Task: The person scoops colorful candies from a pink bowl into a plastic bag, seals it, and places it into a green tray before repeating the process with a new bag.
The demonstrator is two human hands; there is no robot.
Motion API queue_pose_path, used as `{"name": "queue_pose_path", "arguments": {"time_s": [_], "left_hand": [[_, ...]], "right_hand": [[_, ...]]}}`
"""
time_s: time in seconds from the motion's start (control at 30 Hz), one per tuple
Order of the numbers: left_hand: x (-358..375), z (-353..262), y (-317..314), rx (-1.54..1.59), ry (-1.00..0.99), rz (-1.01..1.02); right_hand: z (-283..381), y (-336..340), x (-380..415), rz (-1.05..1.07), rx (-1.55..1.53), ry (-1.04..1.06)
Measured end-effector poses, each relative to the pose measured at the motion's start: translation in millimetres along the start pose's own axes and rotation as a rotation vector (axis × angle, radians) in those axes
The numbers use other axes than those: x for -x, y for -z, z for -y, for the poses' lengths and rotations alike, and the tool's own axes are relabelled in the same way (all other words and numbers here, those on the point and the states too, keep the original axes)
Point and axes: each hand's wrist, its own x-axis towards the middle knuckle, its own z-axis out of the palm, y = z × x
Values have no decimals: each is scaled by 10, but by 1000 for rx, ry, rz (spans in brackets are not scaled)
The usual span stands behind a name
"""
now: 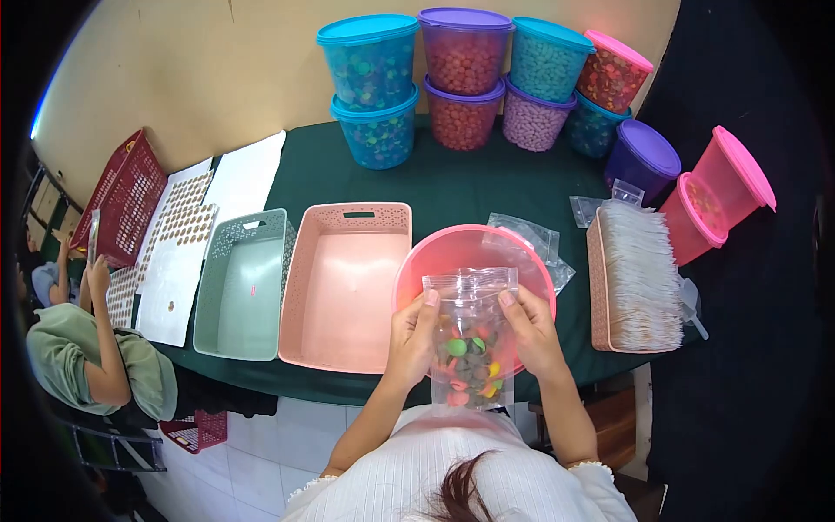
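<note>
A clear zip pouch (472, 370) hangs upright in front of me, its lower half filled with colourful candies in green, red, yellow and dark brown. My left hand (411, 337) pinches its upper left edge near the zip strip. On the opposite edge, my right hand (532, 333) grips the pouch at the same height. Behind the pouch stands a round pink basin (426, 254), partly hidden by the pouch and my hands. Flat clear pouches (526, 233) lie at the basin's far right side.
Left of the basin are a pink basket (348, 296) and a green basket (239, 317). A basket of stacked pouches (639, 278) and a scoop (691, 304) sit right. Lidded candy tubs (374, 87) line the back. Sticker sheets (178, 252) and another person (104, 348) are left.
</note>
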Motion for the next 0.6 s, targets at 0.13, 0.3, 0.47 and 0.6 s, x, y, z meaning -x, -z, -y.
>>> {"name": "queue_pose_path", "arguments": {"time_s": [0.13,0.3,0.47,0.6], "left_hand": [[-43,-49,-79,28,-75,53],[-67,0,-135,-221,-219,-45],[-125,-49,-269,-75,-68,-103],[-124,51,-236,-125,-178,-14]], "right_hand": [[-52,66,-4,-90,-113,-23],[-45,48,-17,-166,33,45],[-57,152,-90,-110,-193,72],[-158,224,-110,-66,-18,-22]]}}
